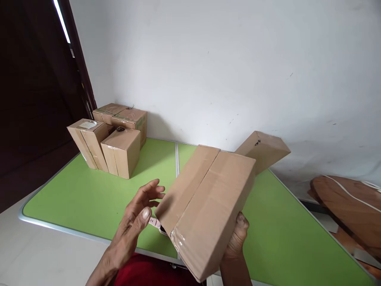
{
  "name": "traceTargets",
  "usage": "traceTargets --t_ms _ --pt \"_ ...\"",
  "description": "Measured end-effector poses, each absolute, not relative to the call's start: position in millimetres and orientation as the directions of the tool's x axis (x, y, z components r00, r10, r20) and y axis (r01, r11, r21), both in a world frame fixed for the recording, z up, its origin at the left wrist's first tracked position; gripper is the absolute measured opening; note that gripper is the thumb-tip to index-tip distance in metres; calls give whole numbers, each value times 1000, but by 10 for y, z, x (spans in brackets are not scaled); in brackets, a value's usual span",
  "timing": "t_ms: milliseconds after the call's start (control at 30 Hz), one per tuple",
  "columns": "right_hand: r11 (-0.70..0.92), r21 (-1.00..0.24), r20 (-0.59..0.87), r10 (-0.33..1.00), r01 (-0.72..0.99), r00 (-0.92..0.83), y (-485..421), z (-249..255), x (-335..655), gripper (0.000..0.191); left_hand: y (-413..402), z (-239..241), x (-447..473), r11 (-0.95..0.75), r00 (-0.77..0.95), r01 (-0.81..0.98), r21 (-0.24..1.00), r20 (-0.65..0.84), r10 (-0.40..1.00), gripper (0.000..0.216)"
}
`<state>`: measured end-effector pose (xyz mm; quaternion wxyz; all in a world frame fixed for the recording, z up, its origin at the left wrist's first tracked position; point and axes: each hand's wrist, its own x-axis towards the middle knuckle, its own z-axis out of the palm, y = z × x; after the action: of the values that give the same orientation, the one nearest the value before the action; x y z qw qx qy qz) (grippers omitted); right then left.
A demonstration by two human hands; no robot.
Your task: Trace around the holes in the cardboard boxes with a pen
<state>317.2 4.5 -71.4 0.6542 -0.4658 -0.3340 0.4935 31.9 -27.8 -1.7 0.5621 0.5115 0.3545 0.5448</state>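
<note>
My right hand grips the near right edge of a taped cardboard box and holds it tilted above the green table. My left hand hovers just left of the box with fingers spread apart, holding nothing, and is nearest to the box's left side. A small pink object lies on the table under the box's left corner, beside my left thumb. Clear tape runs along the box's middle seam and over its near edge.
Several taped cardboard boxes stand grouped at the table's far left corner. Another box leans tilted against the white wall at the far right. A round wooden board lies beyond the table's right edge. A dark door is at left.
</note>
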Motion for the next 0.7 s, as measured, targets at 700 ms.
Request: traceTargets --t_ms 700 --pt "-4 -942 51 986 -336 -156 -166 419 2723 58 -94 -544 -127 206 26 -628 750 -244 969 45"
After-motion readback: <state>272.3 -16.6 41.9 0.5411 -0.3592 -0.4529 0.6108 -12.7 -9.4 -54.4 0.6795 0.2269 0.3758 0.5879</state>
